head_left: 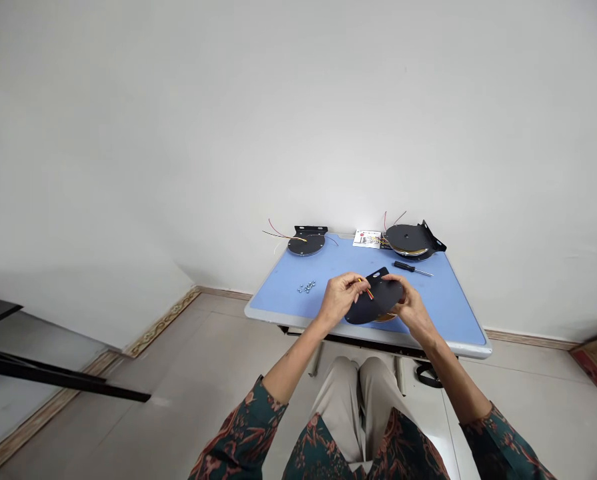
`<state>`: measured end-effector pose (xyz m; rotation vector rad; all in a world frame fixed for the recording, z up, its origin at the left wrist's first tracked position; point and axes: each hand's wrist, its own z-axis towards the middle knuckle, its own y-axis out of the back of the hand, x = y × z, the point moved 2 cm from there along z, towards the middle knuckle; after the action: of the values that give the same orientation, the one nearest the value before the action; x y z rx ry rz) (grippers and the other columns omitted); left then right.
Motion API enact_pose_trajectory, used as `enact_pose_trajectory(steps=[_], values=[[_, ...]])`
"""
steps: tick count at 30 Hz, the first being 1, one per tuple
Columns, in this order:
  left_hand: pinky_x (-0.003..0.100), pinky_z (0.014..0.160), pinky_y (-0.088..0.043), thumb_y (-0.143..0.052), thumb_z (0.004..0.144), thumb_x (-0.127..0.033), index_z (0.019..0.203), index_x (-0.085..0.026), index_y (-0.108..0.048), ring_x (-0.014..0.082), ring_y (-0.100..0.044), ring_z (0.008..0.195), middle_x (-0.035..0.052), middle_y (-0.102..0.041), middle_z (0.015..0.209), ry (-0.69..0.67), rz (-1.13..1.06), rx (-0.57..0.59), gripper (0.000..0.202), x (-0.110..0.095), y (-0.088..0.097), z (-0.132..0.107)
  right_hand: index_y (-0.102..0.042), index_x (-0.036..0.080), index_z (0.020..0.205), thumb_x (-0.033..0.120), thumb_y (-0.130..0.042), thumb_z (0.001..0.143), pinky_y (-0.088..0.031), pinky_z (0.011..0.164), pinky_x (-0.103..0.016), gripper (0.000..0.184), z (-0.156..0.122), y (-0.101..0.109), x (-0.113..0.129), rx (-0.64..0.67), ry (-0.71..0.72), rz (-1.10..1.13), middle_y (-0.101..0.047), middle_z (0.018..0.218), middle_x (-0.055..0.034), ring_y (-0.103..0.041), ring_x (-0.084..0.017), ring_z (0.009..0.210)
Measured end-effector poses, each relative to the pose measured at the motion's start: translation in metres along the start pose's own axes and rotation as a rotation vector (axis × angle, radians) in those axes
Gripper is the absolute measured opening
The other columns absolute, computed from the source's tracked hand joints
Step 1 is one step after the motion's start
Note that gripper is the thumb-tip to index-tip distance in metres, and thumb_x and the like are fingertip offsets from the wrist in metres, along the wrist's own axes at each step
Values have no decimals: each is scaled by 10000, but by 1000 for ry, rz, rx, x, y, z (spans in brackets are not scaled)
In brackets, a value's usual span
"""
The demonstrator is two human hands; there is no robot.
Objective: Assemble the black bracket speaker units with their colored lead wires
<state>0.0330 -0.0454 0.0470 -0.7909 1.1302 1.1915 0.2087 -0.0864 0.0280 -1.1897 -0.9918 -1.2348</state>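
- The left hand (339,300) has its fingers closed on the black round plate (382,300), pinching it beside red and orange wires (367,291).
- The right hand (411,308) grips the plate's other side, its fingers bent over the top.
- The plate is held tilted above the blue-topped table (451,313), near its front edge, with a gold ring (384,318) showing beneath.
- At 9 o'clock from the plate lie small metal nuts (307,287).
- At 2 o'clock lies a black-handled screwdriver (412,268).
- At 10 o'clock sits a wired black plate (306,245), and at 1 o'clock another (403,239).
- At 12 o'clock lies a printed sheet (367,239).
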Motion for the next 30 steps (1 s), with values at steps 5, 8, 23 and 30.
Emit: enact_pose_trajectory(steps=[5,8,23,30], values=[[223,525,-337,-689,793,-398,740,-155,-714,79,-425,501,-38,-561,575,-54,-25,-92,250,-17,2,12,-761,207,1017,376,-650,737,-507,798,-329,346,3,15,14,-27,-7,-42,-752,959,-41,-653,-220,914],[221,531,-340,-693,799,-366,745,-155,-715,77,-430,501,-44,-554,565,-90,-23,-92,219,-25,-4,18,-772,181,959,471,-632,770,-512,749,-327,373,8,18,8,-62,-45,-86,-747,887,-48,-655,-213,834],[216,488,-304,-727,763,-334,724,-138,-706,61,-410,497,-25,-581,619,-122,-156,-242,201,-23,-8,48,-634,204,1266,234,-679,813,-504,899,-392,457,21,35,-26,-187,70,-894,-746,997,-79,-692,-254,978],[214,508,-324,-739,759,-345,731,-141,-701,63,-414,508,-33,-571,611,-117,-144,-272,210,-24,-7,43,-567,103,1354,229,-578,958,-477,862,-357,415,8,18,-12,-88,16,-1270,-684,1178,-190,-669,-301,1070]])
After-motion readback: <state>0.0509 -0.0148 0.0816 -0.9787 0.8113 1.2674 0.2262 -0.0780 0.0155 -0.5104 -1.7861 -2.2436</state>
